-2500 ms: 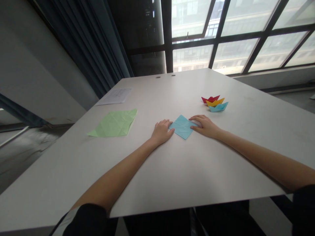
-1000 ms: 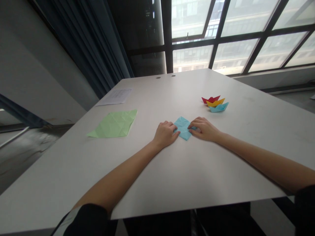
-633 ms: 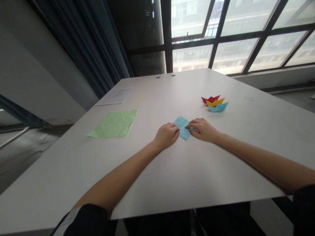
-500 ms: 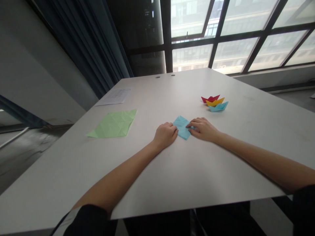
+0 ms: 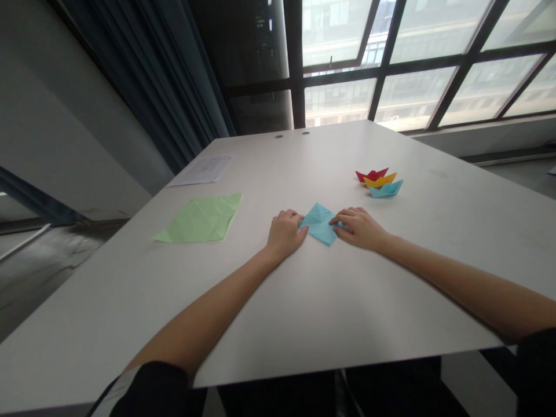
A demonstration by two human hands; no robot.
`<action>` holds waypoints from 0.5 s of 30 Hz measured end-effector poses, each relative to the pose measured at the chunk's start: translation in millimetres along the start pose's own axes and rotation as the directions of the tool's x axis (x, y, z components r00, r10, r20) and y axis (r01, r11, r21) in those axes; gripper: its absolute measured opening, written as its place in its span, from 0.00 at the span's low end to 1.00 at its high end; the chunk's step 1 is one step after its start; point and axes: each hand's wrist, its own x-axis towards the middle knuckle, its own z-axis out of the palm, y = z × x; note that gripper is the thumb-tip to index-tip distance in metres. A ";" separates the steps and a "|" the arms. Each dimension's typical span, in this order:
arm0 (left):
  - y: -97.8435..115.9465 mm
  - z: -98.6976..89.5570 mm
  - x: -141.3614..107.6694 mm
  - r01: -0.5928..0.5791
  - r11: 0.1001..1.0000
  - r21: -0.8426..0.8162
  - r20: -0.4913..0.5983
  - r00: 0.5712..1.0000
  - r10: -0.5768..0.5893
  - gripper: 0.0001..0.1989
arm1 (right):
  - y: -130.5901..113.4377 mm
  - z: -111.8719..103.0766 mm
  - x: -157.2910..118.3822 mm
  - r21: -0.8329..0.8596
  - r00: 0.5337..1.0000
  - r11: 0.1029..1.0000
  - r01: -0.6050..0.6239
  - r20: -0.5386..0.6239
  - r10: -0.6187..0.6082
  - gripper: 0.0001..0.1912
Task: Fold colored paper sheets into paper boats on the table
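At frame centre: one folded light-blue paper (image 5: 319, 224), left hand (image 5: 286, 233) and right hand (image 5: 357, 227) clamped on opposite corners. Centre right: three origami boats (image 5: 380, 182). Left: one creased green sheet (image 5: 202, 219); one page (image 5: 202, 172), print illegible.

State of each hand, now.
Left hand: holding the blue paper at its left corner.
Right hand: holding the blue paper at its right corner.

White table (image 5: 278, 307); blue paper (image 5: 320, 225); pale-green sheet (image 5: 202, 220) near the table's left edge; 3 boats (image 5: 380, 182): red, yellow, blue.
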 end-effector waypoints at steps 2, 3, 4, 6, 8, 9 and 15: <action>-0.5 1.1 0.1 -0.006 1.000 -0.011 -0.034 0.999 0.006 0.13 | 0.1 0.3 -0.2 0.001 1.000 1.000 0.000 0.000 0.000 0.11; -0.6 1.6 0.1 -0.008 1.000 -0.017 -0.047 0.999 0.007 0.13 | 0.1 0.5 -0.2 0.001 1.000 1.000 -0.001 0.000 0.001 0.11; -0.7 1.8 0.1 -0.011 1.000 -0.024 -0.055 0.998 0.009 0.13 | 0.0 0.6 -0.2 0.002 1.000 1.000 -0.003 -0.002 0.003 0.11; -0.7 1.7 0.0 -0.018 0.999 -0.043 -0.067 0.998 0.015 0.12 | -0.1 0.9 0.0 0.002 1.000 1.000 -0.005 -0.007 0.005 0.10; -0.3 0.9 -0.2 -0.025 0.997 -0.073 -0.078 0.997 0.019 0.10 | -0.1 1.1 0.1 0.001 1.000 1.000 -0.005 -0.006 0.005 0.10; 0.0 0.3 -0.3 -0.030 0.995 -0.090 -0.083 0.996 0.023 0.10 | -0.1 1.1 0.1 0.001 1.000 1.000 -0.005 -0.005 0.005 0.10; 1.0 -2.5 -0.8 -0.085 0.984 -0.158 -0.094 0.993 0.070 0.09 | -0.5 0.7 0.3 0.001 1.000 1.000 0.005 -0.014 -0.005 0.10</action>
